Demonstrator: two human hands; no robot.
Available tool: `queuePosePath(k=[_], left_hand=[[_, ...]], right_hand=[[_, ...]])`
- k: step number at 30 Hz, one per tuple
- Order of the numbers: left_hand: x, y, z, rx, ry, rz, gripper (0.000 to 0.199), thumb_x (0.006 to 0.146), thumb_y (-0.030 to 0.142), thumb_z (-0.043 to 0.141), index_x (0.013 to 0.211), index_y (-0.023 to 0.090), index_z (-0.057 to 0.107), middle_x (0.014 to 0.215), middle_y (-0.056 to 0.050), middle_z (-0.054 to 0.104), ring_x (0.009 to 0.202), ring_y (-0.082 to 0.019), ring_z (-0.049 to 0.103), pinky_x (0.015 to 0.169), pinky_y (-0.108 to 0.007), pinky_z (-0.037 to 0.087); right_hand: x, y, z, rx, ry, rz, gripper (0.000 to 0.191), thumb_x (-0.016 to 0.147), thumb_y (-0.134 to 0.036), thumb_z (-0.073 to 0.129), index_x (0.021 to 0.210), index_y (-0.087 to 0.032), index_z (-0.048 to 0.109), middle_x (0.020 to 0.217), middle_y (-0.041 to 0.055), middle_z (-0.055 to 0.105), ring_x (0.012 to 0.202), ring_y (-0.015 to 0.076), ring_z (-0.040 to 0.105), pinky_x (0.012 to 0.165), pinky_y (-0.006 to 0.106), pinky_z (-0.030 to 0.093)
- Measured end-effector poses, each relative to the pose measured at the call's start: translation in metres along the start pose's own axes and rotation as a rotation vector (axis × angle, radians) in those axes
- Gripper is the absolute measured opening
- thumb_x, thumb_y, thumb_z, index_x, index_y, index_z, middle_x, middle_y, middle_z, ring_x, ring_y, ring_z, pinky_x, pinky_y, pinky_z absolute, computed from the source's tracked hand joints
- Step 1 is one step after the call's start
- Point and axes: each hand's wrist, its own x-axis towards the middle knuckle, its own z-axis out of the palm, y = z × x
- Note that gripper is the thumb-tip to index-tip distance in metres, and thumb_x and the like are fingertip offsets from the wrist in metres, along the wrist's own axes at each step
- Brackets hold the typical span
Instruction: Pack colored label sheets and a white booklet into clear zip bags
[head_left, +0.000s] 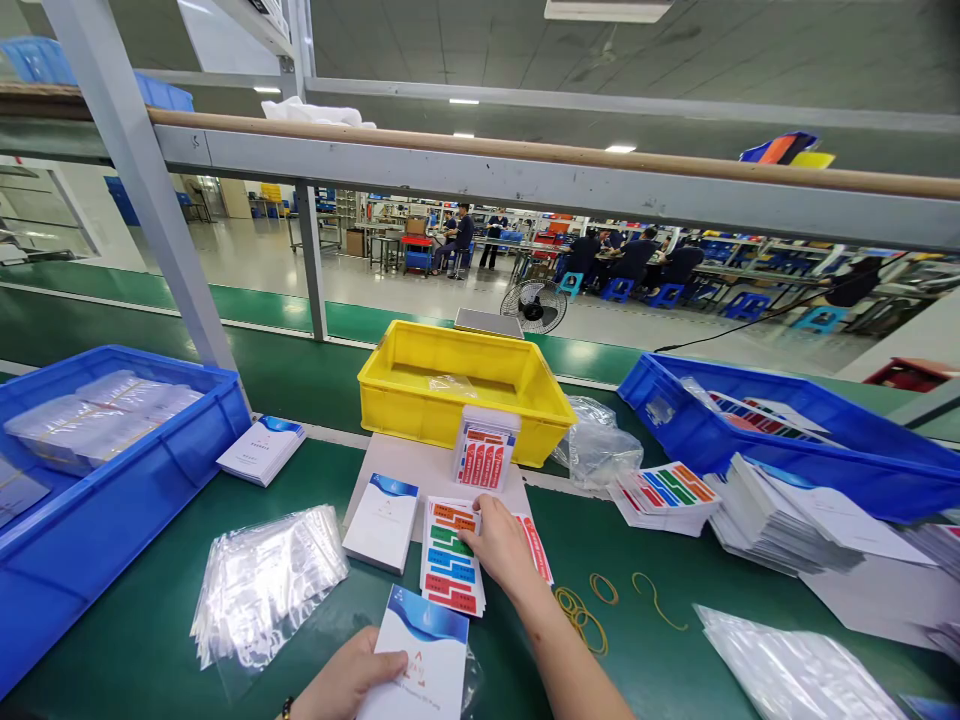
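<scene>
My left hand (352, 672) is closed on a white booklet with a blue top (431, 650), near the bottom centre; clear plastic shows at the booklet's right edge. My right hand (495, 540) has its thumb and fingers at the right edge of a stack of coloured sticker sheets (446, 570); whether it grips a sheet is unclear. More red sheets (536, 550) lie partly behind that hand. Left of the stickers is a stack of booklets (382, 520). A clear case with red-striped cards (486, 450) stands behind them. Clear plastic bags (266, 580) lie to the left.
A yellow bin (465, 385) stands at the back. Blue bins (150, 470) flank the left, with another blue bin (787, 420) at right. Rubber bands (581, 615), a booklet pile (780, 520) and more bags (795, 665) lie right. People sit and stand in the distance.
</scene>
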Motion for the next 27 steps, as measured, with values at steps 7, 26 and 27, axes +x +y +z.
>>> queuePosePath(k=[7, 26, 27], left_hand=[[0.005, -0.005, 0.003, -0.028, 0.008, -0.002, 0.042, 0.056, 0.037, 0.081, 0.083, 0.005, 0.071, 0.078, -0.017, 0.074, 0.071, -0.026, 0.069, 0.070, -0.030, 0.047], [0.027, 0.009, 0.039, -0.255, 0.205, -0.100, 0.036, 0.075, 0.032, 0.069, 0.092, 0.001, 0.065, 0.073, -0.017, 0.074, 0.067, -0.029, 0.071, 0.074, -0.038, 0.054], [0.027, 0.009, 0.039, -0.253, 0.189, -0.089, 0.038, 0.074, 0.033, 0.069, 0.092, 0.001, 0.065, 0.074, -0.017, 0.074, 0.068, -0.029, 0.071, 0.074, -0.038, 0.054]], right_hand=[[0.000, 0.012, -0.032, 0.325, 0.085, -0.017, 0.023, 0.084, -0.035, 0.040, 0.069, -0.021, 0.052, 0.065, 0.0024, 0.058, 0.063, 0.0180, 0.055, 0.062, 0.028, 0.042], [-0.038, 0.044, -0.014, -0.286, 0.054, 0.100, 0.020, 0.081, -0.028, 0.050, 0.087, -0.011, 0.059, 0.092, 0.0175, 0.061, 0.088, 0.0306, 0.055, 0.075, 0.038, 0.040], [-0.037, 0.047, -0.012, -0.330, 0.054, 0.115, 0.020, 0.078, -0.028, 0.053, 0.087, -0.011, 0.059, 0.094, 0.0188, 0.060, 0.090, 0.0328, 0.054, 0.074, 0.040, 0.040]])
